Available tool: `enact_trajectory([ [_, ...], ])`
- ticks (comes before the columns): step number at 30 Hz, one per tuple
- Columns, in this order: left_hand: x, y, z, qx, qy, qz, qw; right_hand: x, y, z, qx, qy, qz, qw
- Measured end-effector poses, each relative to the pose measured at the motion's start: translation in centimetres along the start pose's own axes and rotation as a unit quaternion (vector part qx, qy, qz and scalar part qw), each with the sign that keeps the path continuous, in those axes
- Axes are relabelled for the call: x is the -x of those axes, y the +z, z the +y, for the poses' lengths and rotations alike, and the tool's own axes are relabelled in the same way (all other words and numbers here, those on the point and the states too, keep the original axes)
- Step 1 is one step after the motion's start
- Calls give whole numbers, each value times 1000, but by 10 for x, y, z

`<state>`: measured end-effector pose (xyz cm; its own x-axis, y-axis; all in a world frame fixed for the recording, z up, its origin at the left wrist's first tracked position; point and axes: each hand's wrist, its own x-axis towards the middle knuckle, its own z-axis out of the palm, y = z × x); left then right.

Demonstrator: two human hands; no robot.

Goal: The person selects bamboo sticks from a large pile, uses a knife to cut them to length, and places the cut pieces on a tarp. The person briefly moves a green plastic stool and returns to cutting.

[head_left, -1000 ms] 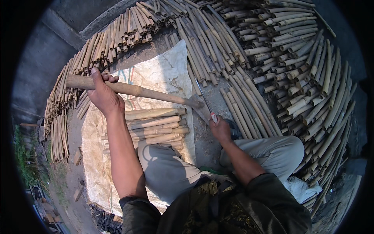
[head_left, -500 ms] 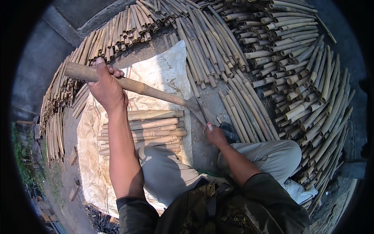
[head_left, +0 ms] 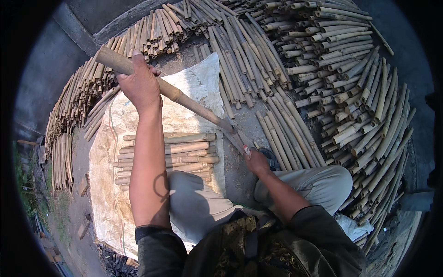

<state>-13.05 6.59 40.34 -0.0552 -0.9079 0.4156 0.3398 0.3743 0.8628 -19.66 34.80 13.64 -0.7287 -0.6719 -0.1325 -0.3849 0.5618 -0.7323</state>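
My left hand (head_left: 142, 87) is wrapped around a bamboo pole (head_left: 191, 104) near its thick upper end. The pole slants down to the right across a white woven sheet (head_left: 184, 74). In my right hand (head_left: 257, 163) is a narrow-bladed knife (head_left: 247, 150) with red and white at its handle. Its blade lies along or against the pole's lower part; exact contact is hard to make out. Beneath my left forearm, several cut bamboo pieces (head_left: 189, 147) lie side by side on the sheet, beside my bent knee.
Big stacks of bamboo (head_left: 332, 60) rise along the right and far side. Another bamboo row (head_left: 159, 27) leans by the far wall (head_left: 110, 14). Loose poles (head_left: 290, 129) lie on the ground by my right foot. Small wood blocks (head_left: 83, 184) sit left of the sheet.
My left hand has moved right and farther away with the pole, which now slopes more steeply. The knife blade has turned from pointing away to lying near the pole.
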Motion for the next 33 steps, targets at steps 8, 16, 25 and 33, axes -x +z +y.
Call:
enact_trajectory([
  [8,4,-5,16,42,19,-7,999,-15,34,52,7,58,-74,996],
  [16,15,8,10,29,53,-32,998,-43,-8,-17,-191,220,-172,941],
  [25,9,19,8,6,49,-16,999,-26,-17,-24,-154,-121,68,978],
  [33,12,13,9,14,50,-25,998,-34,17,11,-106,139,-160,971],
])
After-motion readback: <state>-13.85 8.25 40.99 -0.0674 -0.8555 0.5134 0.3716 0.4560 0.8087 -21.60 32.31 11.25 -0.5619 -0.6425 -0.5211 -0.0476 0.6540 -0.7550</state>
